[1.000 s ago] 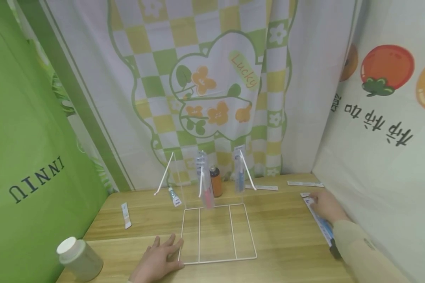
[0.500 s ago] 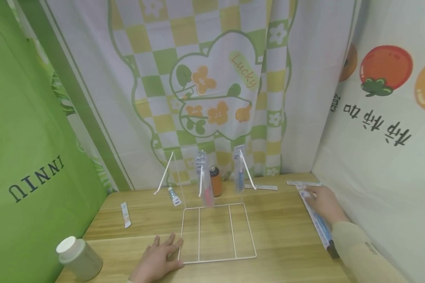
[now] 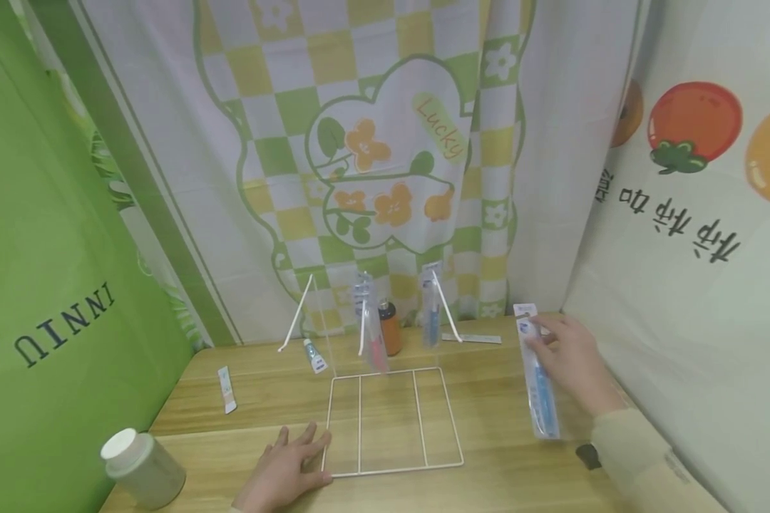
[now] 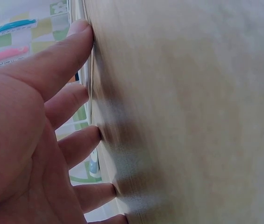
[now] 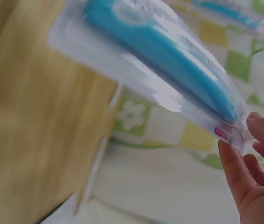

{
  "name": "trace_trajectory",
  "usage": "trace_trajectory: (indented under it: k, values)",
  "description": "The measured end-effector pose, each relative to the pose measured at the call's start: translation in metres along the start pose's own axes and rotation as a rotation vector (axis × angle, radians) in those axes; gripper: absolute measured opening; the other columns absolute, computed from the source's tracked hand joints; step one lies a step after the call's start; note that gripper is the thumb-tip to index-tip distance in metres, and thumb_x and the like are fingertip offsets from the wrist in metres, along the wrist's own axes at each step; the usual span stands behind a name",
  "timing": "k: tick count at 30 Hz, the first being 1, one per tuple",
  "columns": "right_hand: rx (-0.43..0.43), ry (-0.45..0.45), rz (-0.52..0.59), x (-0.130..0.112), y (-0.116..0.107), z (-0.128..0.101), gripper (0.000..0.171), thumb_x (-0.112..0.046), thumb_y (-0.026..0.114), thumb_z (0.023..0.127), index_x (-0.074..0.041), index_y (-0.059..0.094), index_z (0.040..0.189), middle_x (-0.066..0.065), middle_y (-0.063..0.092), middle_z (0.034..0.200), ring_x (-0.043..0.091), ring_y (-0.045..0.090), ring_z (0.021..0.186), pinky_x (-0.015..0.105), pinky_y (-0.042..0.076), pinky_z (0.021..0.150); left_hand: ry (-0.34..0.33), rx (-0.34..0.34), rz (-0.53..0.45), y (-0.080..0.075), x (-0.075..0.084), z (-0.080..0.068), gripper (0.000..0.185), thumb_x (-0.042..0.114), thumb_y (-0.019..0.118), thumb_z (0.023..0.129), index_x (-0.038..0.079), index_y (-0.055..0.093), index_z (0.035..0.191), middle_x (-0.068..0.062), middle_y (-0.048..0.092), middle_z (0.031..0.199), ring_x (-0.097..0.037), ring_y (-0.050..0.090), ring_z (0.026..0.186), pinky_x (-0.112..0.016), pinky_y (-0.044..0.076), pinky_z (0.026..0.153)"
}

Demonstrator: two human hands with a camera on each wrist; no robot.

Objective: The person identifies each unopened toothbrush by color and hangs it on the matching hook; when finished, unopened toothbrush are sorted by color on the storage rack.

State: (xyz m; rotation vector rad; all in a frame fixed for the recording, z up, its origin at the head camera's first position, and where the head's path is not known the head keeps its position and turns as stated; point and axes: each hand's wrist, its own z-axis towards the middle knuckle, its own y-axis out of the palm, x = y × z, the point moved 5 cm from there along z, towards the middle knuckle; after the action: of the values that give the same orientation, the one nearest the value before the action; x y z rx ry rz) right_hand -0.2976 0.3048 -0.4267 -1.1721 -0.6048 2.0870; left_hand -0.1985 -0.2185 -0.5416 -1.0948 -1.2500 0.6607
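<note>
A wood-grained table (image 3: 500, 463) fills the lower frame in front of me. Low and left of centre, the person's left grip (image 3: 285, 462) rests with fingers spread, holding nothing, at the left edge of a white wire rack (image 3: 394, 470). To the right, the right grip (image 3: 574, 360) pinches a blue toothbrush pack (image 3: 542, 395) between thumb and fingers near its top end. From that pinch the pack runs down the frame, handle end lowest and slightly right, its long axis roughly alongside the rack; it looks lifted off the table. The rack lies to its left, well apart: the left grip is nearer the base, while the right prong (image 3: 447, 310) is closest to the pack. Beyond, a pink pack (image 3: 373, 342) hangs before a checked curtain (image 3: 385, 43).
</note>
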Motion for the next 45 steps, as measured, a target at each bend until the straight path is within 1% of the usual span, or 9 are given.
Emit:
trace_trajectory:
  k: [5,10,19,21,24,28,31,37,45]
  values:
    - [0.19,-0.175,0.016,-0.04,-0.01,-0.004,0.041,-0.001,0.087,0.089,-0.001,0.073,0.128,0.023,0.068,0.121,0.034,0.075,0.085,0.022,0.063,0.064,-0.002,0.002,-0.003,-0.001,0.001,0.0,0.08,0.06,0.08,0.089,0.019,0.06,0.155,-0.021,0.045,0.165,-0.079,0.026,0.14,-0.095,0.021,0.102]
    - [0.268,-0.267,0.042,-0.066,-0.018,-0.012,0.044,0.007,0.09,0.081,0.0,0.076,0.123,0.017,0.069,0.114,0.028,0.073,0.085,0.005,0.054,0.071,-0.002,-0.003,-0.004,0.0,0.0,0.0,0.081,0.06,0.079,0.089,0.019,0.059,0.156,-0.022,0.045,0.165,-0.079,0.025,0.14,-0.095,0.02,0.102]
    - [0.355,-0.383,0.124,-0.099,-0.027,-0.026,0.051,0.01,0.094,0.073,-0.001,0.077,0.12,0.012,0.07,0.109,0.021,0.07,0.085,0.011,0.058,0.073,0.002,-0.018,-0.008,0.003,-0.001,0.001,0.08,0.058,0.079,0.09,0.018,0.059,0.156,-0.023,0.044,0.165,-0.081,0.026,0.139,-0.095,0.019,0.099]
    - [0.378,-0.437,0.147,-0.107,-0.028,-0.029,0.047,0.005,0.093,0.075,0.0,0.078,0.119,0.014,0.071,0.109,0.021,0.07,0.085,0.014,0.06,0.072,0.002,-0.019,-0.006,0.003,-0.001,0.0,0.08,0.059,0.079,0.09,0.018,0.059,0.156,-0.023,0.044,0.165,-0.081,0.026,0.138,-0.095,0.02,0.1]
    - [0.414,-0.509,0.193,-0.12,-0.029,-0.035,0.036,-0.016,0.087,0.088,0.003,0.078,0.117,0.016,0.071,0.108,0.021,0.071,0.085,0.016,0.061,0.071,0.005,-0.017,-0.005,0.002,0.001,0.0,0.08,0.059,0.079,0.09,0.018,0.059,0.156,-0.023,0.044,0.165,-0.082,0.026,0.138,-0.095,0.021,0.099]
    - [0.471,-0.59,0.247,-0.14,-0.029,-0.044,0.05,-0.041,0.076,0.1,0.007,0.078,0.111,0.018,0.071,0.102,0.016,0.071,0.086,0.016,0.061,0.068,0.005,-0.011,-0.002,0.0,0.002,-0.001,0.08,0.059,0.079,0.09,0.018,0.059,0.156,-0.023,0.045,0.165,-0.081,0.026,0.138,-0.095,0.022,0.1]
    - [0.495,-0.65,0.285,-0.156,-0.028,-0.05,0.051,-0.04,0.074,0.102,0.011,0.077,0.107,0.021,0.07,0.098,0.015,0.07,0.088,0.017,0.062,0.068,0.0,-0.011,-0.003,-0.001,0.003,-0.001,0.08,0.058,0.079,0.09,0.018,0.059,0.156,-0.023,0.045,0.165,-0.081,0.026,0.139,-0.095,0.021,0.1]
    - [0.474,-0.742,0.329,-0.177,-0.02,-0.057,0.047,-0.034,0.074,0.103,0.012,0.076,0.108,0.022,0.068,0.098,0.02,0.072,0.086,0.018,0.062,0.07,-0.002,-0.014,-0.014,0.0,0.001,0.0,0.079,0.057,0.08,0.09,0.018,0.059,0.156,-0.024,0.044,0.165,-0.081,0.025,0.139,-0.096,0.018,0.099]
    - [0.405,-0.722,0.355,-0.172,-0.002,-0.052,0.045,-0.033,0.073,0.104,0.01,0.075,0.115,0.021,0.069,0.105,0.025,0.073,0.084,0.021,0.063,0.071,0.003,-0.019,-0.015,0.001,0.002,-0.001,0.08,0.057,0.079,0.09,0.018,0.058,0.156,-0.024,0.043,0.166,-0.081,0.024,0.139,-0.095,0.019,0.1]
